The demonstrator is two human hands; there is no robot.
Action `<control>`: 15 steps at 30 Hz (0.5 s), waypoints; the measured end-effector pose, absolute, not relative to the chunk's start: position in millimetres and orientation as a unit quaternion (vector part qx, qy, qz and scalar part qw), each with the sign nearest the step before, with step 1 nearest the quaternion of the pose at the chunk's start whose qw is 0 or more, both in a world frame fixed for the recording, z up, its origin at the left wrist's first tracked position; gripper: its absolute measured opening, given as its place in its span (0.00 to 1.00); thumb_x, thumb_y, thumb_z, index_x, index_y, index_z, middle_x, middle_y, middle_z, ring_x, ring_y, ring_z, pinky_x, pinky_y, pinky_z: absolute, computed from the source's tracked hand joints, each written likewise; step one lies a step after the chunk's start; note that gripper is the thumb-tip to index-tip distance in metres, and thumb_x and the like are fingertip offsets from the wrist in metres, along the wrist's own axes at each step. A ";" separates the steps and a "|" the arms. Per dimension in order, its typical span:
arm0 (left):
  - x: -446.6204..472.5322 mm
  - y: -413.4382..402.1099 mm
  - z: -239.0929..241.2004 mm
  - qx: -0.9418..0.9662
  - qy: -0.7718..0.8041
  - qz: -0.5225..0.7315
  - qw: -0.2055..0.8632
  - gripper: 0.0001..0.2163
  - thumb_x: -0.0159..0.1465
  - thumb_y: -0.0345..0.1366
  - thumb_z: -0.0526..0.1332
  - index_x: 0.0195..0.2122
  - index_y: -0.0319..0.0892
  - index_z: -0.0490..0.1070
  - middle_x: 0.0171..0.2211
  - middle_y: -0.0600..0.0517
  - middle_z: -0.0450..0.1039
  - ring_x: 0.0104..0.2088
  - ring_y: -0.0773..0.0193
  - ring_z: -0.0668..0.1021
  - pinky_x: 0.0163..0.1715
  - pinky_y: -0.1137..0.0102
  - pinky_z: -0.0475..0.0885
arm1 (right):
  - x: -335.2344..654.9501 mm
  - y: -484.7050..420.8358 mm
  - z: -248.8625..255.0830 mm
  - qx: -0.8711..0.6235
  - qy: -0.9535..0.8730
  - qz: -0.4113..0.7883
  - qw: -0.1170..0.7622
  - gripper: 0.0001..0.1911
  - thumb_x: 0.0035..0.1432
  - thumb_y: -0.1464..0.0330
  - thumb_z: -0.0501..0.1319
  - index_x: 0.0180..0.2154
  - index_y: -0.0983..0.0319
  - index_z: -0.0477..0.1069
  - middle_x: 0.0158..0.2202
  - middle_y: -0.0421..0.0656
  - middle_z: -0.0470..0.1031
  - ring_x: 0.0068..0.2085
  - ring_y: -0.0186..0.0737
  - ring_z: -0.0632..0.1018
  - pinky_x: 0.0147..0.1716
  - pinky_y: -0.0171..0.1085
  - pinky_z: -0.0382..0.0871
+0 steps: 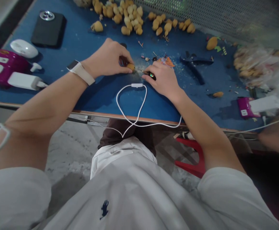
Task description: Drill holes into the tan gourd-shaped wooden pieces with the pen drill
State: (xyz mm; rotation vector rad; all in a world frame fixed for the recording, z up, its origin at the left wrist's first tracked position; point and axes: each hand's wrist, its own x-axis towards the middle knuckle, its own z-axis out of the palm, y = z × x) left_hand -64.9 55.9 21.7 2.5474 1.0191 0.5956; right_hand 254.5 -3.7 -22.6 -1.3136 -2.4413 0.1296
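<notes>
My left hand (pixel 113 57), with a watch on its wrist, is closed around a small yellow-brown gourd (pixel 131 66). Only the gourd's right end shows between the fingertips. Across from it, my right hand (pixel 163 78) grips a thin-tipped tool (pixel 151 75) with a dark, shiny handle. Its narrow tip points left at the gourd; whether they touch, I cannot tell. Pale dust and small orange scraps (pixel 167 61) lie on the blue tabletop (pixel 101 92) just beyond my hands. Nearer my body, a white cable (pixel 117 101) lies in a loop.
Several small gourds (pixel 130 16) are piled along the back by a mesh panel (pixel 202 16). Dark-handled pliers (pixel 197 68) lie right, near a plastic bag (pixel 257 64). A phone (pixel 48 30), white case (pixel 24 48) and purple power socket (pixel 6 65) sit left. A red stool (pixel 197 159) stands below.
</notes>
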 end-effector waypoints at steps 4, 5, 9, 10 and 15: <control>-63.3 53.5 23.3 0.889 0.368 0.212 0.172 0.16 0.67 0.68 0.71 0.38 0.66 0.88 0.42 0.58 0.93 0.46 0.44 0.86 0.72 0.37 0.85 | 254.9 -1.7 -25.9 -0.476 -0.857 0.039 0.191 0.35 0.91 0.36 0.53 0.65 0.49 0.88 0.61 0.57 0.89 0.63 0.71 0.87 0.61 0.62 0.85; -63.1 52.6 23.8 0.888 0.369 0.213 0.171 0.16 0.67 0.68 0.71 0.37 0.65 0.87 0.41 0.58 0.93 0.47 0.44 0.86 0.72 0.36 0.85 | 254.9 -1.2 -26.4 -0.478 -0.856 0.037 0.193 0.34 0.91 0.36 0.53 0.64 0.49 0.88 0.62 0.57 0.89 0.63 0.71 0.87 0.62 0.62 0.85; -62.6 50.0 25.5 0.887 0.377 0.213 0.161 0.18 0.66 0.67 0.70 0.36 0.60 0.85 0.43 0.54 0.93 0.47 0.45 0.87 0.72 0.37 0.85 | 252.6 -0.3 -26.5 -0.481 -0.854 0.042 0.191 0.32 0.91 0.37 0.55 0.64 0.49 0.89 0.62 0.57 0.90 0.65 0.71 0.87 0.61 0.62 0.85; -62.5 50.1 25.4 0.887 0.378 0.212 0.160 0.18 0.66 0.66 0.70 0.36 0.59 0.84 0.43 0.53 0.93 0.47 0.45 0.87 0.72 0.37 0.85 | 251.4 -0.5 -25.9 -0.483 -0.854 0.043 0.187 0.32 0.91 0.38 0.55 0.65 0.49 0.88 0.63 0.57 0.90 0.65 0.71 0.87 0.61 0.62 0.85; -62.4 53.4 22.9 0.883 0.375 0.223 0.173 0.15 0.66 0.66 0.74 0.35 0.65 0.85 0.38 0.57 0.91 0.47 0.43 0.86 0.72 0.37 0.81 | 246.5 -2.4 -22.2 -0.492 -0.853 0.040 0.172 0.34 0.93 0.38 0.52 0.65 0.51 0.88 0.65 0.57 0.89 0.66 0.70 0.87 0.63 0.61 0.84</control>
